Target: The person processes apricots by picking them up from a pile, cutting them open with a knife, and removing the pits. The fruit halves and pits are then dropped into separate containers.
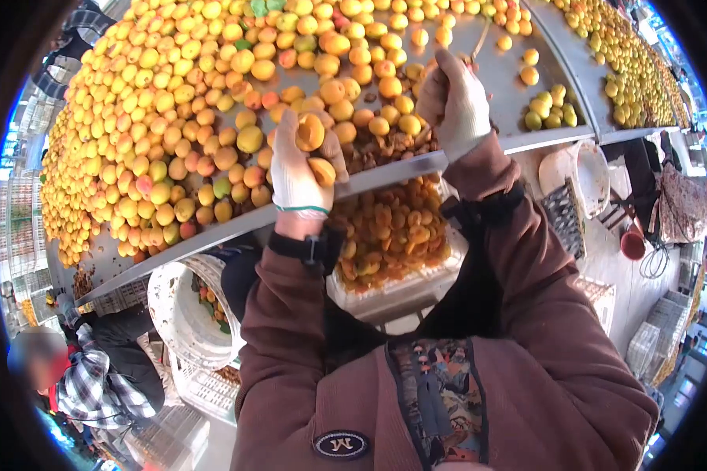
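My left hand (291,177), in a white glove, is closed around apricot halves (310,132) above the near edge of the metal table. One half shows its hollow, and a second piece of apricot (321,171) sits lower in the same grip. To the right, my right hand (457,102), also gloved, is curled with its fingers pressed together; anything inside it is hidden. Loose apricot pits (404,145) lie on the table between my hands. Whole apricots (165,102) cover the table around and beyond them.
Below the table's metal rim (385,174), a crate of apricot halves (389,228) stands between my legs. A white bucket (169,302) is at left, another white bucket (589,177) at right. Greenish apricots (554,108) are grouped beyond my right hand. A person (102,377) sits at lower left.
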### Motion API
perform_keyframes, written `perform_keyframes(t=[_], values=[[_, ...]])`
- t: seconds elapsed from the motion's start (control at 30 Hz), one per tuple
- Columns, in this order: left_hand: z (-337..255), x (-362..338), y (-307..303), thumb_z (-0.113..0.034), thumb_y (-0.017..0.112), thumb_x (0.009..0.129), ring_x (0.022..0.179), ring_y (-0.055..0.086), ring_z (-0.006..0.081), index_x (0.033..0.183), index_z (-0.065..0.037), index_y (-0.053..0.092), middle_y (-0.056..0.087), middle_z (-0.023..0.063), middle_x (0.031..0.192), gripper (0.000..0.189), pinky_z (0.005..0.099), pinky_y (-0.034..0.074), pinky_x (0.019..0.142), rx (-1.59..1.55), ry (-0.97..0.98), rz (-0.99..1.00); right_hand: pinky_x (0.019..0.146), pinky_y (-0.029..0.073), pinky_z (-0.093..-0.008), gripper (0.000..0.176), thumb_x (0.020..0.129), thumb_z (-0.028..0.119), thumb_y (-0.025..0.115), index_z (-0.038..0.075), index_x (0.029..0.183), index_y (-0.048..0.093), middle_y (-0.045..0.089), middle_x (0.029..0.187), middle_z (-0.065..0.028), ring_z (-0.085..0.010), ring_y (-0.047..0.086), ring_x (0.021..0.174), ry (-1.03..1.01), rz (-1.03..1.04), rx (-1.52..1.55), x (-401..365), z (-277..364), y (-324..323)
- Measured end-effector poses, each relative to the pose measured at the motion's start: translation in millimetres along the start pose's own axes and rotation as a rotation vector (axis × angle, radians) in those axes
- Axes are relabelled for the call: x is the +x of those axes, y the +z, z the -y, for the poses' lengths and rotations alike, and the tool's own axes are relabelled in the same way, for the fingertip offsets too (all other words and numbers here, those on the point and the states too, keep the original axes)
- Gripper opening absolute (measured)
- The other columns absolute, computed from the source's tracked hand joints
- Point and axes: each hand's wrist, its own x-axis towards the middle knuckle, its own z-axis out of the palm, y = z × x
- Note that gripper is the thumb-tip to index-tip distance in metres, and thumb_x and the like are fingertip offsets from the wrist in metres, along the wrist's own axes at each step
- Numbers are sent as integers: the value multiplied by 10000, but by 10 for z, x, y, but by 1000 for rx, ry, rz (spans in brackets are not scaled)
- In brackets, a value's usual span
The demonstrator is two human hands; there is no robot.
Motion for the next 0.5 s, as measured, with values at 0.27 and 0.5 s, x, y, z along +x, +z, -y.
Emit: perform_keyframes(t=[0.27, 0.5], values=[[397, -310, -282, -365, 451, 956, 704, 586, 130, 886, -35, 592, 576, 38, 729, 366, 255, 471, 643, 993, 26, 620, 387, 255, -256, 320, 914, 249, 618, 117, 676, 449, 400, 535, 22, -88, 334, 401, 36, 43, -164, -166, -56, -164], [1153, -307, -735, -495, 469, 889, 981, 620, 365, 1131, -21, 635, 674, 203, 1033, 559, 398, 460, 888, 1370, -513, 382, 368, 286, -264, 286, 918, 262, 594, 99, 701, 501, 436, 540, 9, -106, 374, 393, 37, -62, -292, -459, -45, 35]])
